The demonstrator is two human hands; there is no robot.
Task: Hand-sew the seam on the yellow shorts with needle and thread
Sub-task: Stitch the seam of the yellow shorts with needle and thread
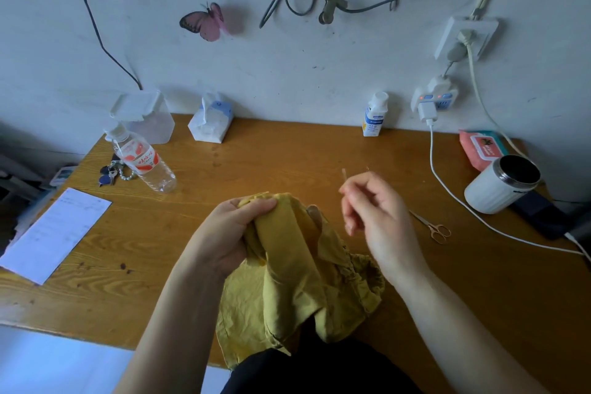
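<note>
The left hand (224,233) is gripping a bunched fold of the yellow shorts (287,265), which are lying crumpled at the near edge of the tabletop (256,163). The right hand (374,211) is hovering just beside them, its curled fingers pinching a thin, blurred needle (344,174).

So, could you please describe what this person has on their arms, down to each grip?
Nothing is worn on either arm. The left forearm and right forearm are bare, with no sleeve showing as far as the frame's lower edge. The left grip and right grip are ungloved, and no ring, watch or bracelet is visible.
</note>
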